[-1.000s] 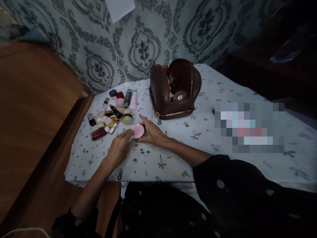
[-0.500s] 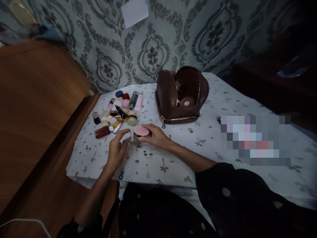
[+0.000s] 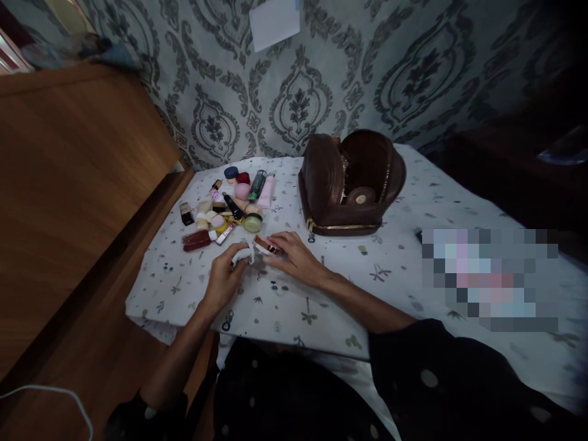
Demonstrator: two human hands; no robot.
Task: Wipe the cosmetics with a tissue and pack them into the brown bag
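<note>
My left hand (image 3: 224, 277) is closed around a crumpled white wipe or tissue (image 3: 242, 256). Opposite it, my right hand (image 3: 299, 260) grips a small round compact (image 3: 265, 246) by its edge, tilted so that its shiny copper-coloured side shows. The wipe and the compact are close together above the tablecloth; whether they touch I cannot tell. Just beyond my hands lies a cluster of cosmetics, with a green-lidded jar (image 3: 252, 223), a dark red bottle (image 3: 196, 241), a black tube (image 3: 233, 206) and a pink tube (image 3: 267, 192) among them.
A brown leather cosmetic bag (image 3: 342, 217) stands unzipped at the back of the table, behind my right hand. A blurred-out item (image 3: 489, 278) lies on the right. The patterned tablecloth (image 3: 285, 312) reaches the front edge. A wooden cabinet (image 3: 82, 153) borders the left side.
My right hand has turned the compact, so its pink face no longer shows and its copper-coloured side does. The left hand keeps the wipe beside it. The whole view has shifted slightly.
</note>
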